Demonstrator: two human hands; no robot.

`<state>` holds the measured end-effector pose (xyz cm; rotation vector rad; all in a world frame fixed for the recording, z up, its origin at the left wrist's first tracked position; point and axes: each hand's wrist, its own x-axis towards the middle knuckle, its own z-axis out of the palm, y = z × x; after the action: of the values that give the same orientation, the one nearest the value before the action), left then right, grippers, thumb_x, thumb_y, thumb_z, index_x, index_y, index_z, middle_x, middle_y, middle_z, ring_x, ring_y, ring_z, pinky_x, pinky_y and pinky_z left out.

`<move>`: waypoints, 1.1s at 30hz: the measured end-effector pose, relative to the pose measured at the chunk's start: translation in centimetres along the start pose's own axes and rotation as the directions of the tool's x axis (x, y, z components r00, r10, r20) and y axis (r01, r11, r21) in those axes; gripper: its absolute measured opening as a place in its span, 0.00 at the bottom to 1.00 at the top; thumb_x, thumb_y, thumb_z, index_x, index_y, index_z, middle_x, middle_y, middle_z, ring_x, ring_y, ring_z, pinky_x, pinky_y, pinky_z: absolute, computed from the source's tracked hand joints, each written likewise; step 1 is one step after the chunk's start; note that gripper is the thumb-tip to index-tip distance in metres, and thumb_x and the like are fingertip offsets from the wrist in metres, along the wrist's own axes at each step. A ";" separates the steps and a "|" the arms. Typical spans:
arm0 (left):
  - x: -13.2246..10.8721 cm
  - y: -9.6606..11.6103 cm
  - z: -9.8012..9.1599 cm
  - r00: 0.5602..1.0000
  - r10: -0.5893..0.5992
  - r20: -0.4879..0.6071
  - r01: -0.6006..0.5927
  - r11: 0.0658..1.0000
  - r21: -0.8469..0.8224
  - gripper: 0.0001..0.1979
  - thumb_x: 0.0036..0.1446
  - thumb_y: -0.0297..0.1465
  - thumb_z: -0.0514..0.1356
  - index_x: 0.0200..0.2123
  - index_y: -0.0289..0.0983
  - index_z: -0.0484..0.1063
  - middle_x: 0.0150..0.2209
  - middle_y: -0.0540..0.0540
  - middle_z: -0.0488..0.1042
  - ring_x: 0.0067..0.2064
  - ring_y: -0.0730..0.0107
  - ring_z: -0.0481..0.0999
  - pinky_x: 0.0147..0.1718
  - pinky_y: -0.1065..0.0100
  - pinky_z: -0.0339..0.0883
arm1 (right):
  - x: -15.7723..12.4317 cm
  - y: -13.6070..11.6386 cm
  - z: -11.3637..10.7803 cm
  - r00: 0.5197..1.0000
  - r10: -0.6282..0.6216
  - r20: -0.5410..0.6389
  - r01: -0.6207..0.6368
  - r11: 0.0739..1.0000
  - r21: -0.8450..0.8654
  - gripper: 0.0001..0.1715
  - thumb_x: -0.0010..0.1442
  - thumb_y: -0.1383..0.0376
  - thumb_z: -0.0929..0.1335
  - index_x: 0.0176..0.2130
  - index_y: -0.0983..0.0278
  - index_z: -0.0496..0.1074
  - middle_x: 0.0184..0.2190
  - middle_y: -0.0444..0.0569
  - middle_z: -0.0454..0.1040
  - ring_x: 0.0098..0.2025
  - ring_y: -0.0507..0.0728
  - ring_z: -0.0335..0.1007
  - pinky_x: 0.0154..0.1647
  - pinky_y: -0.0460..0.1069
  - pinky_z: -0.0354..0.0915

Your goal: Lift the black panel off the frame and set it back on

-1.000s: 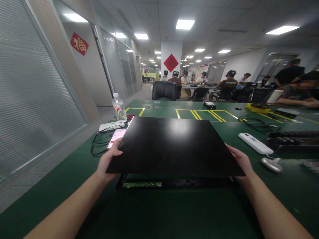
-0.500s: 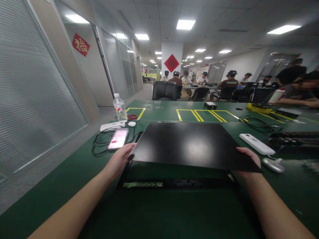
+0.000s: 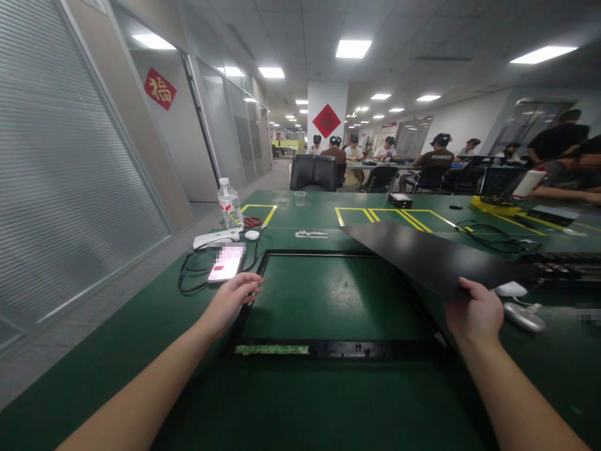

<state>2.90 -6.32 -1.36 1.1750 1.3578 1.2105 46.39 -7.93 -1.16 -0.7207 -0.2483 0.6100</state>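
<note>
A thin, flat black panel (image 3: 422, 254) is tilted up at the right, and my right hand (image 3: 476, 310) grips its near edge, thumb on top. Below it a black rectangular frame (image 3: 375, 349) lies on the green table, with the tabletop showing through its middle. Along the frame's near bar runs a narrow green circuit board (image 3: 272, 349). Beside the frame's left bar my left hand (image 3: 235, 300) is raised with its fingers apart and nothing in them; I cannot tell whether it touches the bar.
Left of the frame lie a phone (image 3: 226, 262), a white power bank (image 3: 216, 238) with a cable, red-handled scissors (image 3: 252, 222) and a water bottle (image 3: 230, 203). Small white pieces (image 3: 311, 233) lie behind it. A silver device (image 3: 524, 317) sits at right. People sit at far tables.
The panel has left my left hand and swung to the right in my right hand, uncovering the frame. My left hand stays near the frame's left side, its fingers now free.
</note>
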 end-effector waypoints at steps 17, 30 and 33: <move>0.5 -1.1 -0.2 0.996 0.039 0.084 -0.046 0.995 0.088 0.14 0.45 0.39 0.67 0.34 0.38 0.77 0.36 0.44 0.78 0.39 0.59 0.76 0.40 0.61 0.67 | 1.4 -0.1 -1.0 0.972 -0.215 -0.098 0.188 0.954 -0.234 0.20 0.35 0.72 0.68 0.29 0.60 0.58 0.24 0.38 0.66 0.29 0.51 0.69 0.22 0.43 0.69; -0.3 -0.3 -0.1 0.988 0.059 0.145 -0.089 0.973 0.215 0.12 0.48 0.39 0.65 0.35 0.39 0.77 0.33 0.46 0.78 0.39 0.57 0.77 0.41 0.62 0.67 | 2.3 0.7 -1.5 0.972 -0.154 -0.179 0.111 0.967 -0.229 0.22 0.40 0.74 0.67 0.34 0.59 0.57 0.29 0.39 0.68 0.32 0.53 0.72 0.27 0.46 0.72; -0.3 -0.3 -0.1 0.986 0.062 0.153 -0.093 0.973 0.209 0.13 0.48 0.40 0.65 0.34 0.39 0.77 0.34 0.45 0.79 0.40 0.55 0.77 0.42 0.60 0.67 | 2.8 1.0 -1.7 0.972 -0.110 -0.206 0.056 0.967 -0.250 0.21 0.41 0.74 0.67 0.35 0.59 0.57 0.31 0.39 0.69 0.31 0.52 0.72 0.26 0.47 0.72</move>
<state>2.80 -6.65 -1.62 1.4529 1.3683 1.0276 48.95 -6.59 -3.05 -1.0021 -0.1490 0.4182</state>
